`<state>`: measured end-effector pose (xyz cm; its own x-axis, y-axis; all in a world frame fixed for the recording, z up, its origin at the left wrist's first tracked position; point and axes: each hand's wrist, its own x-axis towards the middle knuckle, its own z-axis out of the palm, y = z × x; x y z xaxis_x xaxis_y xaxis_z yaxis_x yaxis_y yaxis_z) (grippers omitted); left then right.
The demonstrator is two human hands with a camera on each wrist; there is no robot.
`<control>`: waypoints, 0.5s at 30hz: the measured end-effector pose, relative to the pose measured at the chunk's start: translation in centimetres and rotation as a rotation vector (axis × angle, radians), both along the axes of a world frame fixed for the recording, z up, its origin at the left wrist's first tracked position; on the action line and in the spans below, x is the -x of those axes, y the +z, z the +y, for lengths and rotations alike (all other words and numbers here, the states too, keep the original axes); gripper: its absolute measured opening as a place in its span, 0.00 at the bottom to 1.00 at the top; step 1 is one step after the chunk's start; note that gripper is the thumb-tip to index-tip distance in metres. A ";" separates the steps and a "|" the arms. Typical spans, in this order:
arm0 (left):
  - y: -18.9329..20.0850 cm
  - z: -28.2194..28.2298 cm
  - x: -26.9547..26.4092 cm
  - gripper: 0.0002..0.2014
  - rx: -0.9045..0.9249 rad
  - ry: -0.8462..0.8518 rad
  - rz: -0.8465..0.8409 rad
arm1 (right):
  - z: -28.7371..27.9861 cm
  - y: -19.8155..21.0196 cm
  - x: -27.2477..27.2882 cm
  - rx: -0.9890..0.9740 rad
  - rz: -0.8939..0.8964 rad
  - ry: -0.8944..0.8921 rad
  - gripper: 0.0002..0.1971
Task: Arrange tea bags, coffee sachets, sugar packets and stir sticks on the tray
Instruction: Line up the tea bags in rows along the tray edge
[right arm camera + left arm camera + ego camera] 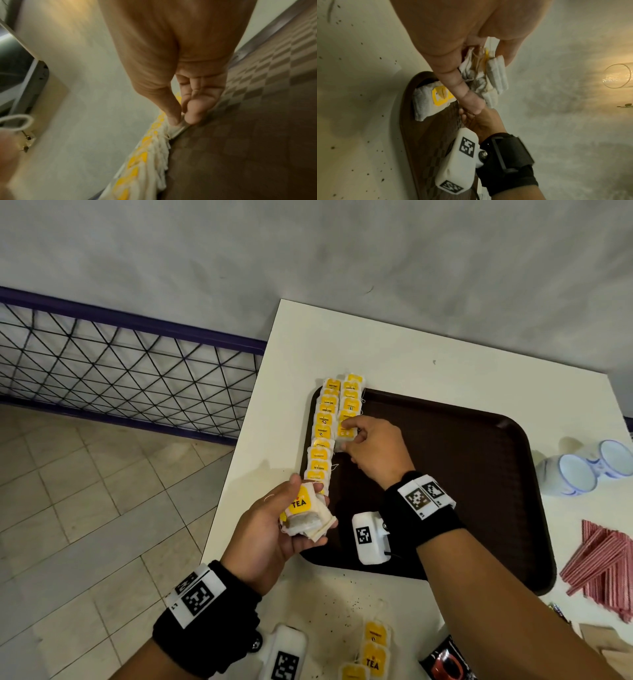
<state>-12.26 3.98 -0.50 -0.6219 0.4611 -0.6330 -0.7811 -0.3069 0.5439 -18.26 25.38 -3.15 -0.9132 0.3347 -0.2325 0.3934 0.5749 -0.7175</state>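
A dark brown tray (479, 474) lies on the white table (376, 354). Two overlapping rows of yellow-tagged tea bags (323, 433) run along the tray's left side. My right hand (370, 450) pinches a tea bag (344, 436) at the near end of the second row; in the right wrist view the thumb and fingers (181, 116) press it down on the tray (257, 135). My left hand (274, 529) grips a small stack of tea bags (305, 515) over the tray's near left corner; in the left wrist view that stack (484, 75) sits between thumb and fingers.
Several more tea bags (373, 652) and a dark coffee sachet (445, 662) lie on the table's near edge. Red striped stir sticks (606, 566) lie right of the tray, two white-and-blue cups (589, 467) beyond them. A wire fence (120, 371) and tiled floor are left.
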 end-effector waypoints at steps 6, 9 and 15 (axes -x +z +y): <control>0.3 0.2 0.8 0.32 -0.005 -0.012 -0.049 | -2.0 4.9 -2.9 0.175 0.101 0.193 0.09; 0.5 0.7 0.9 0.33 0.010 -0.047 -0.031 | -3.3 6.5 -4.5 0.289 0.009 0.356 0.13; 0.8 0.9 1.0 0.27 -0.023 -0.052 0.013 | -3.8 6.0 -5.9 0.327 0.074 0.363 0.08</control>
